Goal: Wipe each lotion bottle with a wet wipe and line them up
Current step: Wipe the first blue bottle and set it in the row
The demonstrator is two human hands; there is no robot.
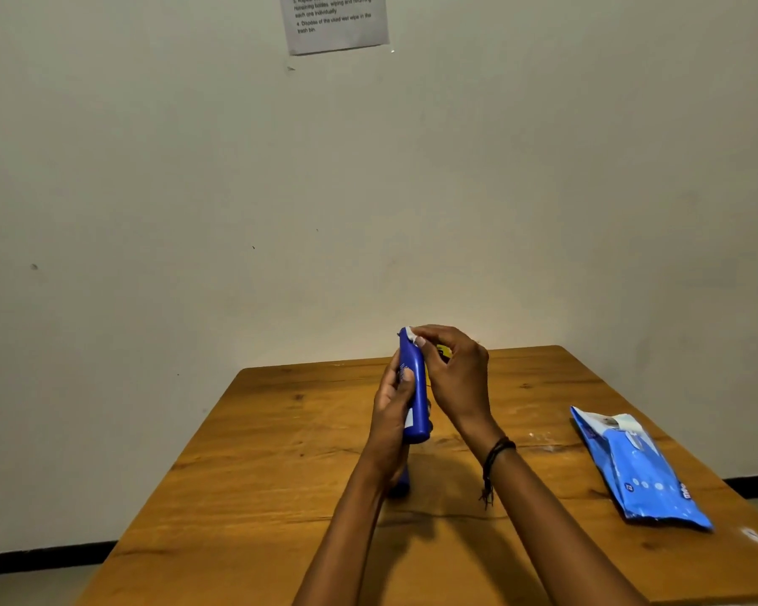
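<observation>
Left hand (389, 415), bottle (419, 400); right hand (459, 378), wipe (410, 333)

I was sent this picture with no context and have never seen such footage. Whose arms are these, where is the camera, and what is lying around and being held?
There is no machine here: these are a person's two bare arms, seen from one wide-angle camera worn on their head, looking forward and down. The left hand grips a blue plastic lotion bottle roughly upright above a brown wooden table. The right hand, with a dark cord bracelet at its wrist, pinches a white wet wipe against the bottle's top end. On the table's right side lies a blue soft pack of wipes. Below the left wrist shows something blue, and behind the right hand something yellow; both are too hidden to name. A printed paper sheet hangs on the wall.
</observation>
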